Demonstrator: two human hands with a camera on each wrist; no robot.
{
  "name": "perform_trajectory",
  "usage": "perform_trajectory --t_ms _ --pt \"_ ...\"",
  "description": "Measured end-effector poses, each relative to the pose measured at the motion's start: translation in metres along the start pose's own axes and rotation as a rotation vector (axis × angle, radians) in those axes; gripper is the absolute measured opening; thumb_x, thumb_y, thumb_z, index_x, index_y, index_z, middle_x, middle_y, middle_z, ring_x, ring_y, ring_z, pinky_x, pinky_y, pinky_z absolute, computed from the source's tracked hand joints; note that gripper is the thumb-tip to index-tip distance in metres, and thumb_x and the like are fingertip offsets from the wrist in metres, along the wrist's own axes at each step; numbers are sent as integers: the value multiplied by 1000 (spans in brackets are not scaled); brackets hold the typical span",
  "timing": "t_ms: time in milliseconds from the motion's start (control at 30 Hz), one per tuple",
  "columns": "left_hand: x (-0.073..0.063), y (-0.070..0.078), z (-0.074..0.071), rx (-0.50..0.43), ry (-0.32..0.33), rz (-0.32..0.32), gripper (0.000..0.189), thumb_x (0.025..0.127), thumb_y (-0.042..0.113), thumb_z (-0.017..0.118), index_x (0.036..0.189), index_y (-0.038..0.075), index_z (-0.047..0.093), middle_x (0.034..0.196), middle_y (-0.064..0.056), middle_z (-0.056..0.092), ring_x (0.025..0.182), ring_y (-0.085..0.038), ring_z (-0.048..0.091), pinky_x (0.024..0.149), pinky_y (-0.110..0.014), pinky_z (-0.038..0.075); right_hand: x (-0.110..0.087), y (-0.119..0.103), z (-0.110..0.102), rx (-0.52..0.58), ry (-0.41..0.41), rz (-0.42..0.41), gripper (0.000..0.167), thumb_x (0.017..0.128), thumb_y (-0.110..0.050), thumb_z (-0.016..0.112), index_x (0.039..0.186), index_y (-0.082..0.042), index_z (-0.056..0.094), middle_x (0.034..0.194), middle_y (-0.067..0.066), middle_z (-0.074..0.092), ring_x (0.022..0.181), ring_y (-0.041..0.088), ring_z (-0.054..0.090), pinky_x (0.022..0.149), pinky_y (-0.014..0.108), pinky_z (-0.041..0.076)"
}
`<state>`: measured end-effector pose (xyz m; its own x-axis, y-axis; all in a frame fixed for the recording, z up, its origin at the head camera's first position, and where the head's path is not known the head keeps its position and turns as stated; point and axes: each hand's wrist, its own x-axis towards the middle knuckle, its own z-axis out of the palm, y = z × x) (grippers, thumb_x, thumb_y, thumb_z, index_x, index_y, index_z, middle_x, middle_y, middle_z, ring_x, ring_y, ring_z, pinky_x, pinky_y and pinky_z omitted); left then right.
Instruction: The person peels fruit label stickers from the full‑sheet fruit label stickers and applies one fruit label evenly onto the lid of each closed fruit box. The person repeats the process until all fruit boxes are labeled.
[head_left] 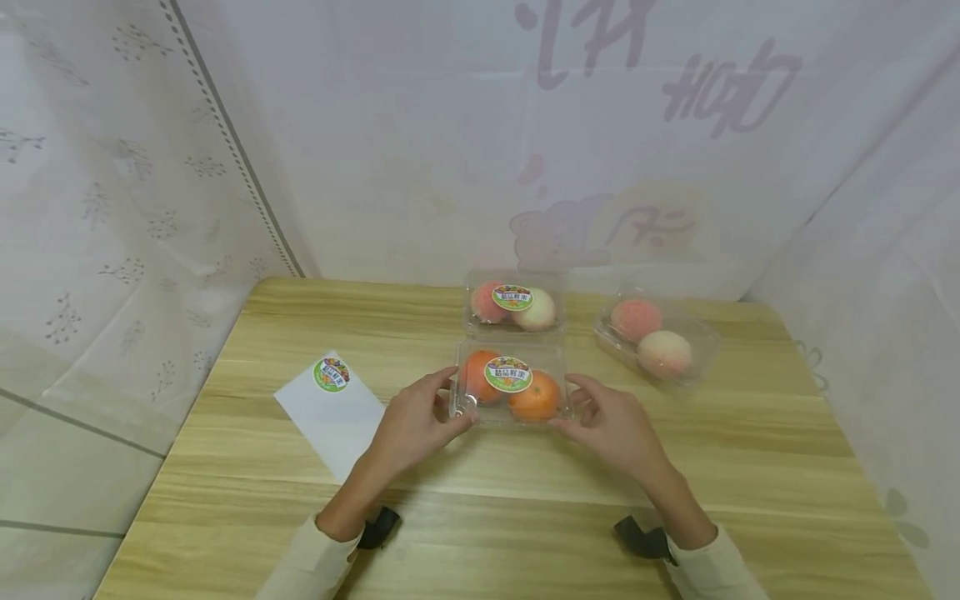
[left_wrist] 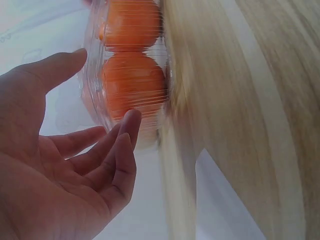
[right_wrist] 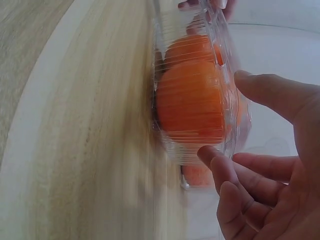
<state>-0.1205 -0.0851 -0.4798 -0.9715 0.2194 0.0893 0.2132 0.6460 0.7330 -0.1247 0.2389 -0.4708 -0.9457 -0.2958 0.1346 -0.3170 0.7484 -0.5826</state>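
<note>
In the head view, a clear plastic fruit box (head_left: 551, 354) with two orange-coloured fruits (head_left: 535, 396) inside stands on the table between both hands. Its closed lid bears an oval printed sticker (head_left: 508, 374). My left hand (head_left: 415, 423) holds the box's left end, thumb at the front corner. At the opposite end my right hand (head_left: 615, 427) holds it the same way. The left wrist view shows the left thumb (left_wrist: 65, 67) by the lid rim and fingertips against the ribbed side. In the right wrist view, the right thumb (right_wrist: 270, 87) meets the rim, with fingers lower down.
Directly behind is another stickered box of peaches (head_left: 536, 310). A third clear box (head_left: 701, 337) holding two peaches, with no sticker visible, stands at the back right. White backing paper (head_left: 330, 417) with one sticker (head_left: 331, 375) lies left, partly behind the left hand. Curtains surround the table (head_left: 495, 533).
</note>
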Motion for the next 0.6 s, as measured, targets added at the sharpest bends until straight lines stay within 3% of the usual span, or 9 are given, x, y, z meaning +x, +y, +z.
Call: perform_trajectory --t_ms 333,600 --pt "-6 -5 -11 21 20 -22 76 89 34 94 152 2 64 125 -6 76 100 -23 72 81 -40 59 4 -10 11 34 9 -27 68 88 -36 95 140 1 70 101 0 80 70 3 64 62 27 55" --pt "-12 -16 -25 19 24 -59 77 92 33 91 155 3 61 131 -7 73 104 -23 71 79 -39 58 13 -23 25 36 12 -105 66 89 -32 95 138 5 70 99 1 80 63 -2 57 59 25 51"
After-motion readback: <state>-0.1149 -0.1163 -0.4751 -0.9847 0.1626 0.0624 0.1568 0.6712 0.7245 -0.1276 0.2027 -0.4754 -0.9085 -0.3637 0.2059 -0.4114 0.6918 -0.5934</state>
